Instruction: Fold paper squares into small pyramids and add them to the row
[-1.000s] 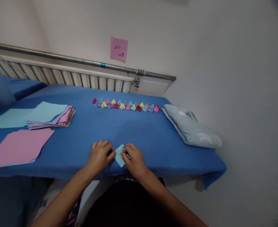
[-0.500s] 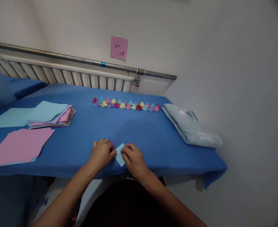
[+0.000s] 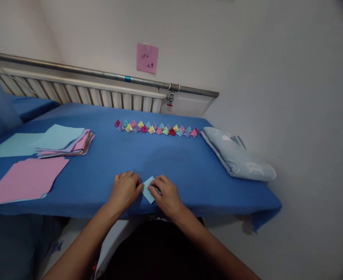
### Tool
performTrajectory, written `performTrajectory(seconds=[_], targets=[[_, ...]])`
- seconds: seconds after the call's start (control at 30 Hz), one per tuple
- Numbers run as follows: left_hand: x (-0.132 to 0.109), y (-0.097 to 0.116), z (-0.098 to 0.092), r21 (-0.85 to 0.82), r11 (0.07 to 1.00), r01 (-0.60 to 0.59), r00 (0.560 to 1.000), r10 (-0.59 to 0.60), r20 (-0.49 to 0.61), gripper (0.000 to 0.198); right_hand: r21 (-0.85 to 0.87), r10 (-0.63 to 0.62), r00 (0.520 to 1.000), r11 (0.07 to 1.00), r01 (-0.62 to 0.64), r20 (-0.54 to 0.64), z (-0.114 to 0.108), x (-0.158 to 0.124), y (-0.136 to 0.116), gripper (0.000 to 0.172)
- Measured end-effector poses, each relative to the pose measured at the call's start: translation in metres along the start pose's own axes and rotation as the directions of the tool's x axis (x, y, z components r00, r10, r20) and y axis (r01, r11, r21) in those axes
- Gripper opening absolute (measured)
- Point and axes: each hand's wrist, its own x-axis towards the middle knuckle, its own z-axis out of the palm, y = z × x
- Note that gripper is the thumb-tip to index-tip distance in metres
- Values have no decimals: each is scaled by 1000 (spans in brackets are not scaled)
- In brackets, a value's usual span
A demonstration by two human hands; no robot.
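A small light-blue piece of folded paper (image 3: 148,195) lies on the blue cloth near the front edge, one corner pointing toward me. My left hand (image 3: 126,189) is closed at its left corner, thumb on the paper and the other fingers curled. From the other side my right hand (image 3: 166,194) pinches the paper's right part between thumb and fingers, which cover that corner. A crease line runs across the paper between the two hands. Further back stands a zigzag row of small folded paper pieces (image 3: 151,130) in pink, yellow, purple, blue and red.
A stack of coloured paper sheets (image 3: 61,137) lies at the left, with pink sheets (image 3: 28,177) in front of it. The folded light-blue blanket (image 3: 237,155) rests at the right end. Behind the blue-covered table (image 3: 101,171) are a radiator (image 3: 95,95) and a pipe (image 3: 81,72).
My right thumb and fingers have shifted slightly on the right part of the light-blue paper. My left hand stays at the left corner. The whole view has moved very little.
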Motion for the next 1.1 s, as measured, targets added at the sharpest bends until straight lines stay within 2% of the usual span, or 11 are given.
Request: performTrajectory(seconds=[0.13,0.3,0.4,0.43,0.5,0.57,0.63,0.73,0.8,0.97,1.1], targets=[[0,-1,0,-4,1000,1,1000,-1,3,22,-59,11,1000,998,-11,3,1,2,-1,5],[0,-7,0,-27,1000,4,1000,-4,-5,22,-26,37,999,999,-36,13,-1,6,-1,7],[-5,-7,4,0,1000,3,995,-3,-104,18,-11,36,999,999,-35,21,-2,7,0,9],[-7,-6,6,13,999,-29,986,31,-166,15,-10,34,999,999,-34,21,-2,8,0,9],[-14,-2,14,31,984,-174,946,176,-273,15,-5,33,999,999,-33,18,-2,8,0,10],[-20,2,22,31,940,-339,889,331,-316,21,4,36,999,999,-36,16,-2,8,1,11],[-26,4,30,38,919,-393,865,383,-325,25,6,43,999,999,-43,22,-2,8,1,10],[-32,4,36,109,932,-346,873,362,-327,31,-2,56,998,998,-56,28,-1,7,1,5],[-34,4,36,155,933,-324,883,358,-305,34,-4,51,998,999,-51,28,0,7,2,9],[-38,11,30,206,938,-277,929,317,-192,40,-18,35,999,999,-35,24,1,7,6,21],[-38,14,27,203,939,-278,945,305,-119,44,-50,45,999,998,-44,24,-1,9,5,21]])
